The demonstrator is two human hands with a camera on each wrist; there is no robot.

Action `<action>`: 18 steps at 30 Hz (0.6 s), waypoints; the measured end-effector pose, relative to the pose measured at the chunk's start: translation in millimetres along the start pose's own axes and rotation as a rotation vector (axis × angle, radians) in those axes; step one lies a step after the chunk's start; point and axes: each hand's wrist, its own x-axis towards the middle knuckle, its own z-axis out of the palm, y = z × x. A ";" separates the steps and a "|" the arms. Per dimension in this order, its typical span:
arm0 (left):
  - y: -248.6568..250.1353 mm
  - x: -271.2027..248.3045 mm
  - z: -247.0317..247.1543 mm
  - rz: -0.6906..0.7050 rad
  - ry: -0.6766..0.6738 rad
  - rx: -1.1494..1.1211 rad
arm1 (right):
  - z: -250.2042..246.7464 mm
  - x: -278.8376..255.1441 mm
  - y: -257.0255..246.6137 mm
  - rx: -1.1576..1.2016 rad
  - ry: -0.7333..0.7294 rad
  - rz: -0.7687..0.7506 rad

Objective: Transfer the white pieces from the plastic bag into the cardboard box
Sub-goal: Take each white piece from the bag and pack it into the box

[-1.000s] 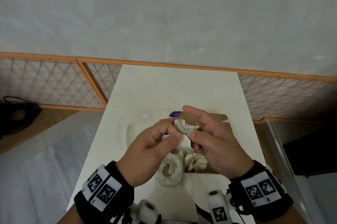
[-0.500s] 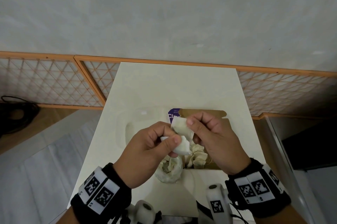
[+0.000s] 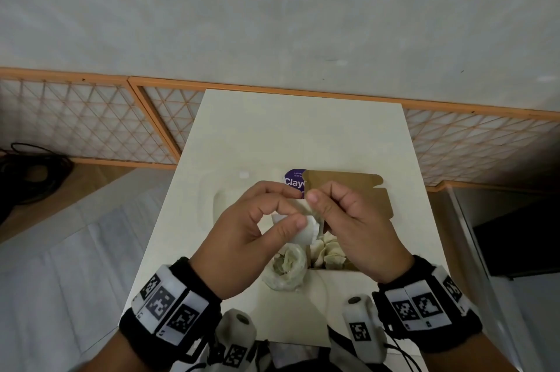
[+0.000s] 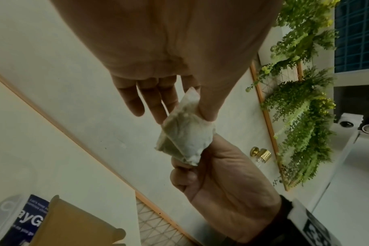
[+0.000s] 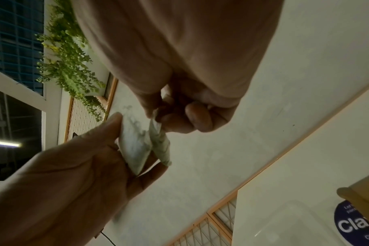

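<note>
Both hands hover above the open cardboard box point(image 3: 375, 202). My left hand point(image 3: 292, 214) pinches one white piece point(image 3: 304, 233) between thumb and fingers. My right hand point(image 3: 316, 208) pinches a second white piece point(image 3: 303, 208) that lies against the first. In the right wrist view the left hand's piece point(image 5: 135, 146) and the right hand's piece point(image 5: 161, 146) sit side by side, touching. More white pieces point(image 3: 330, 253) lie inside the box. The plastic bag point(image 3: 288, 268), holding further pieces, lies on the table just left of the box.
The white table point(image 3: 303, 129) is narrow, with floor dropping off on both sides. A clear container with a purple label point(image 3: 293, 182) lies behind the box's raised lid point(image 3: 342, 180). Lattice screens point(image 3: 75, 123) and a wall stand behind. Black cables point(image 3: 27, 171) lie on the floor, left.
Both hands have lifted slightly away from me, over the box lid. The right hand's fingers have curled in tighter on its piece; the left hand keeps its piece.
</note>
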 end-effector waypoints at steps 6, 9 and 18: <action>-7.0 1.4 -1.7 0.096 0.035 0.136 | 1.2 -0.2 2.4 0.032 -0.015 -0.009; -12.9 0.8 -0.4 0.139 0.079 0.199 | 0.4 -0.8 2.6 0.039 0.011 -0.001; -25.5 3.1 5.1 0.199 0.168 0.086 | -1.0 -5.0 5.7 0.091 -0.069 -0.008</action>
